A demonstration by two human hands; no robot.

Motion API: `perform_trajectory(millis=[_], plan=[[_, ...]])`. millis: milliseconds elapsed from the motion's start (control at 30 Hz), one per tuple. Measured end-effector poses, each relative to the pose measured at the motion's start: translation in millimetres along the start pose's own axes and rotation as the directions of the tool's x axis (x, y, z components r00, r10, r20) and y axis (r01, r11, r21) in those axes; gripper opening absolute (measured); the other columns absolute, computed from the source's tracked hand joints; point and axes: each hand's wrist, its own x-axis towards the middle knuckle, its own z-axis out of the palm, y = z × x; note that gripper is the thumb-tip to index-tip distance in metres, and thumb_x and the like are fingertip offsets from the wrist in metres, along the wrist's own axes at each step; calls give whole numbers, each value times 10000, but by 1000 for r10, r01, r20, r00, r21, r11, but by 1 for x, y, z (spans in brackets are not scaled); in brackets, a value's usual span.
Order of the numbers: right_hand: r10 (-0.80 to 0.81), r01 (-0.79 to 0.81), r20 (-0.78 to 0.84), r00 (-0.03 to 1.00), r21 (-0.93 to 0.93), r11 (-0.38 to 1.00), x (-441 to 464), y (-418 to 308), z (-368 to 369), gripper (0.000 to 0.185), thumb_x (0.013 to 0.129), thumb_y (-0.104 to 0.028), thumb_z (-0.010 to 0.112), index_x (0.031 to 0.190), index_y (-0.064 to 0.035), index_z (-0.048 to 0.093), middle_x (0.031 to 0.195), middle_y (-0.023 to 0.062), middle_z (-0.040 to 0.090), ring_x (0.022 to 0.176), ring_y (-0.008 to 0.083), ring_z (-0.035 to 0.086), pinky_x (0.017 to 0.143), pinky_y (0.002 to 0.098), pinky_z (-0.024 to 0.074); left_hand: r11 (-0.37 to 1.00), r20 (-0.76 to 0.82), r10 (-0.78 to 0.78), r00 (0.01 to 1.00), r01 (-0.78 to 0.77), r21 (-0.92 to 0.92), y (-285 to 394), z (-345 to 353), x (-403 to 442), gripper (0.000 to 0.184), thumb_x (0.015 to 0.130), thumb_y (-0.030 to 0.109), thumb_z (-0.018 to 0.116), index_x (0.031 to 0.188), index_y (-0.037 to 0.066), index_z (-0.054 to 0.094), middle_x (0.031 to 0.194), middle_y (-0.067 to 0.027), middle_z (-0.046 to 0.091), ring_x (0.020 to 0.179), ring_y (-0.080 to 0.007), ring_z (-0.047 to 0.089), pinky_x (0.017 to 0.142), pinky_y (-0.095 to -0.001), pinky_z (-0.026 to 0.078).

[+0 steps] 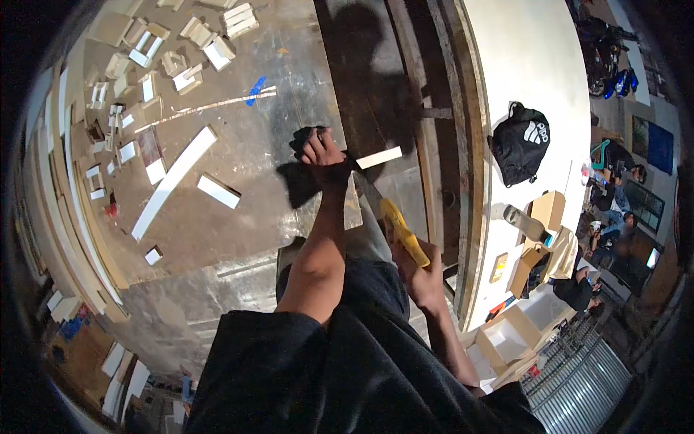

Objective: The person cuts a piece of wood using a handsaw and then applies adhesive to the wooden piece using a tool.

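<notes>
Black shirt cloth (pixel 347 376) fills the foreground; ahead, the right hand (pixel 421 278) grips a yellow-handled saw (pixel 400 228) — blade (pixel 369 188) near a pale wood strip (pixel 379 157) — and the left hand (pixel 323 153) curls beside that strip, its hold unclear.

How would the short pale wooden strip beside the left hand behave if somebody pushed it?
The wooden strip is probably stiff, as its edges run straight. It looks slim, so likely light. Its flat face suggests sliding rather than rolling.
</notes>
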Motion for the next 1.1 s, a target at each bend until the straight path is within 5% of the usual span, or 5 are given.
perform_trajectory(millis=[167,233,500,767,1100], plan=[[-100,97,-58,993,-57,994,3,6,0,281,950,-260,720,961,18,680,734,-14,597,612,73,493,550,257,392,999,60,-21,998,19,36,2,-1,0,402,756,90,618,1157,124,619,1290,-105,575,1141,-294,546,916,-437,382],[17,-2,152,988,-102,995,-10,-29,-18,268,945,-148,694,1086,78,665,922,101,705,844,157,629,799,328,512,999,80,-15,997,11,40,0,-3,1,404,750,81,625,1152,123,620,1288,-104,577,1149,-294,546,904,-435,387],[-98,145,-270,958,163,976,-72,-14,-70,445,961,-178,704,1323,-28,494,873,82,686,677,125,628,614,247,508,999,210,-45,977,49,-15,-3,2,-10,448,800,50,640,1242,96,586,1353,-134,533,1264,-344,496,1041,-489,367],[-146,253,-509,848,146,956,182,99,-3,337,933,-308,775,1072,-2,741,868,64,730,698,39,539,577,240,402,999,219,-32,975,32,3,11,-8,0,596,715,75,738,1272,140,538,1357,-122,500,1250,-354,462,1002,-490,357],[37,-21,-4,999,779,626,289,140,61,285,921,-285,792,1030,-52,670,855,-33,627,699,61,563,593,253,439,1000,196,-18,980,16,12,14,-14,3,523,734,24,678,1235,101,550,1345,-134,494,1237,-350,450,1024,-489,330]])
